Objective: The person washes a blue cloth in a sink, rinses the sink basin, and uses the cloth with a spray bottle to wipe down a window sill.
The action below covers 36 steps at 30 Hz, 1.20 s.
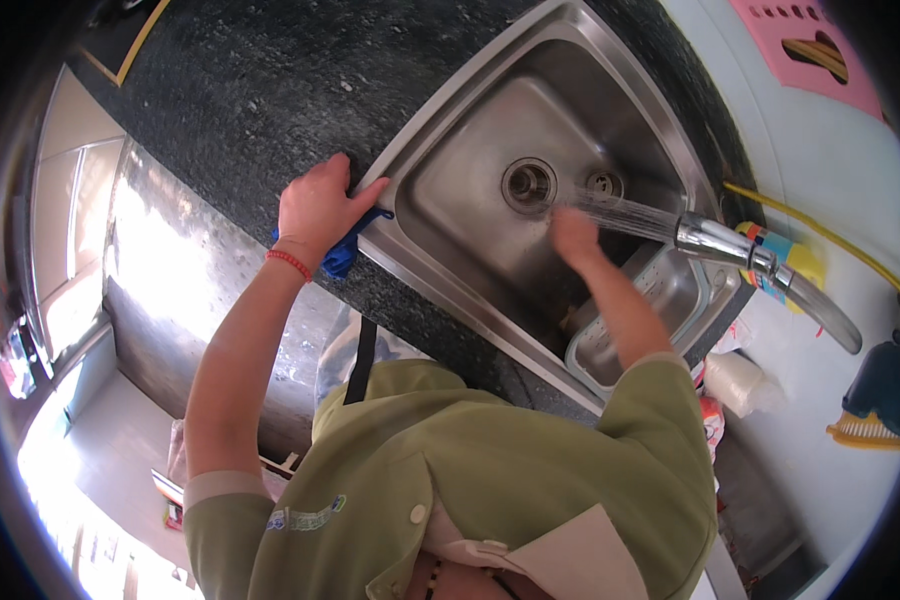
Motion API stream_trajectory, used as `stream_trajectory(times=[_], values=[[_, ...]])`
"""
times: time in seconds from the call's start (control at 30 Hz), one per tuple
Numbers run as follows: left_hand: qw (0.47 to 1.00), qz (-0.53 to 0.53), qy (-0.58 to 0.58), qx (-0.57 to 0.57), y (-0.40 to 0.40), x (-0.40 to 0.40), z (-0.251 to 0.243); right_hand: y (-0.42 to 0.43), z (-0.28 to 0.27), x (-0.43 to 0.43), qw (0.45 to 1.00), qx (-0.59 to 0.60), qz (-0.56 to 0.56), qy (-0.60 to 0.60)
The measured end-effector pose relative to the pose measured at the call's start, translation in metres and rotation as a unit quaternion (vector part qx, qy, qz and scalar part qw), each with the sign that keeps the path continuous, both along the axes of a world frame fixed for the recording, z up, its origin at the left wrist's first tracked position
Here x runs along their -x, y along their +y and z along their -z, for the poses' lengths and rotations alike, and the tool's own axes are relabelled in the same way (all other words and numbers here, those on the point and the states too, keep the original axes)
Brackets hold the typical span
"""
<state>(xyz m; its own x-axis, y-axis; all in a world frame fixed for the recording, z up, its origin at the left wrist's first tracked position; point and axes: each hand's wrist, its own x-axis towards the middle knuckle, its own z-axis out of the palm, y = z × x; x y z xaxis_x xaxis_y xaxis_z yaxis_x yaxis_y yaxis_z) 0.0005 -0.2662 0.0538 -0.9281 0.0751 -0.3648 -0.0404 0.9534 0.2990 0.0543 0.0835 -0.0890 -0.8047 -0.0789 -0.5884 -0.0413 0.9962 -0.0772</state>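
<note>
My left hand (321,206) rests on the dark speckled counter (270,97) at the sink's near left corner, thumb on the metal rim. A blue cloth (340,257) lies beneath and beside it. My right hand (574,234) is down inside the stainless steel sink (480,187), close to the drain (529,185). Its fingers look curled, but blur hides whether they hold anything. Water sprays from the chrome faucet (716,241) into the basin, beside that hand. Under my right forearm sits a metal strainer basket (607,360) at the basin's right end.
Behind the faucet lies a yellow bottle (799,262) with a coloured label. A yellow hose (817,223) runs along the white wall. A pink holder (802,49) hangs at upper right. Right of the counter are a plastic bag (739,382) and a yellow-edged blue item (877,390).
</note>
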Motion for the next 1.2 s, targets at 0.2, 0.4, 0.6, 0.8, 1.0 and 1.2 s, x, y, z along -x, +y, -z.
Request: stream_trajectory(times=[0.2,0.4,0.6,0.8,1.0,1.2], values=[[1.000,0.000,0.013,-0.003,-0.002,-0.002,0.003,-0.002,-0.008,0.055,0.997,0.030,0.066,-0.029],[0.999,-0.009,0.036,-0.023,-0.004,-0.002,0.008,-0.023,0.004,0.023,0.998,0.063,0.013,-0.006],[1.000,0.005,-0.003,-0.001,-0.002,-0.003,-0.001,0.012,0.028,-0.001,0.975,0.059,-0.147,0.157],[1.000,-0.005,-0.013,-0.005,-0.001,0.000,-0.001,0.002,-0.008,0.036,0.997,0.078,0.020,0.005],[1.000,0.003,0.001,0.005,0.000,0.000,0.001,-0.038,0.002,0.029,0.998,0.046,-0.032,-0.035],[1.000,-0.003,0.021,-0.009,-0.002,-0.002,0.003,-0.017,-0.001,0.011,1.000,0.001,0.012,-0.011]])
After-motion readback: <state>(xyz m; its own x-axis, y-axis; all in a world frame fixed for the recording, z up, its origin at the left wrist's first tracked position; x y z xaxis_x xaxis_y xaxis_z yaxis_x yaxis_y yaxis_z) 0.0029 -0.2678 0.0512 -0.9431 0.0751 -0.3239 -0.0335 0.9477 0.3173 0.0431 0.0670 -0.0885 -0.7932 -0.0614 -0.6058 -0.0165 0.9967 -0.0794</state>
